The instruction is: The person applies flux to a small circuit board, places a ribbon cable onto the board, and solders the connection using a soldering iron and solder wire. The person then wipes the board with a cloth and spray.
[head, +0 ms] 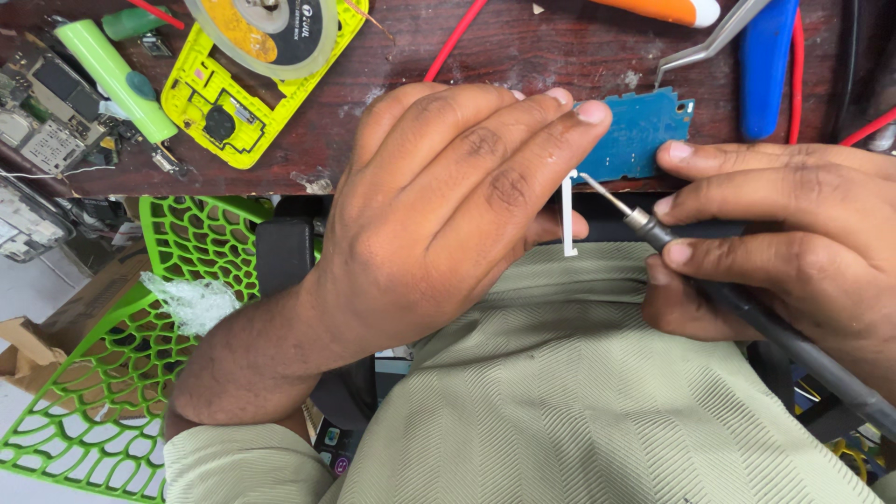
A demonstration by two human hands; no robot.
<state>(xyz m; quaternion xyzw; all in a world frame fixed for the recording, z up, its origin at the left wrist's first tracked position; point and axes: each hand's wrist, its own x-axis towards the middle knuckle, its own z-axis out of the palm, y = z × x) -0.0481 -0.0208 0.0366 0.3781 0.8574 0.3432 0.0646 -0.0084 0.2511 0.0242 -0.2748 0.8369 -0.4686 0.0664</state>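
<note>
My left hand [448,201] lies over the edge of the dark wooden bench, its fingertips pressing on a small blue circuit board [639,131]. A thin white strip [567,217] hangs down from under its fingers. My right hand [779,238] grips a dark soldering iron [737,294] like a pen. The iron's metal tip touches the lower left edge of the board, beside the white strip.
On the bench lie a yellow phone frame [229,103] with a round reel on it, a green cylinder [112,79], loose phone boards [42,103], metal tweezers [714,42], a blue tool [767,61] and red wires [455,39]. A green plastic lattice chair [112,364] stands lower left.
</note>
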